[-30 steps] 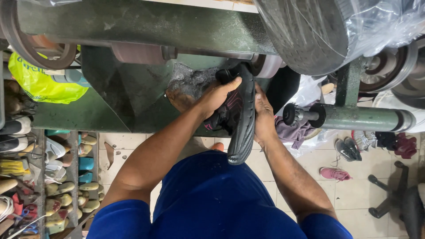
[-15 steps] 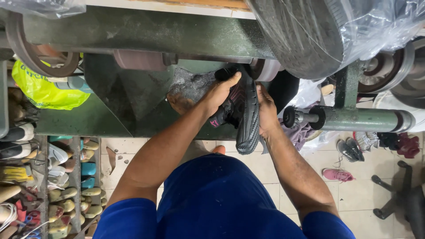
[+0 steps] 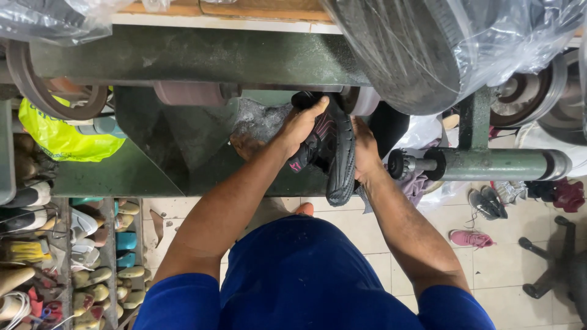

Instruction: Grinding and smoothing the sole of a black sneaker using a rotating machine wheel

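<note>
The big green-painted metal finishing machine (image 3: 183, 58) fills the top of my view, its long housing running left to right with a large dark drum wrapped in clear plastic sheeting (image 3: 422, 43) hanging over the right end and a grey steel shaft (image 3: 495, 164) sticking out to the right below it. Under the housing sits a brownish sanding roller (image 3: 189, 93), and beside it a dusty green chute (image 3: 257, 125) dips away. Below me is the pale tiled floor (image 3: 489, 269), with a rack of shoes and wooden lasts (image 3: 79, 263) on the left, a yellow plastic bag (image 3: 58, 137) above it, and a small pink shoe (image 3: 469, 238) lying loose on the right. The black sports shoe with pink trim and a ribbed black rubber sole (image 3: 333, 153) is up against the machine, just under the housing between the roller and the pale wheel on the right, sole edge turned toward me. My left hand (image 3: 299, 128) is clenched over its upper, thumb lying along the top, and my right hand (image 3: 365, 150) grips the sole side from the right, fingers mostly hidden behind it. I judge the risk is in how close my knuckles sit to the turning parts: if the shoe catches and jerks, my fingers could be pulled in, or the sole could be ground too deep. The loose plastic overhead could also snag.
</note>
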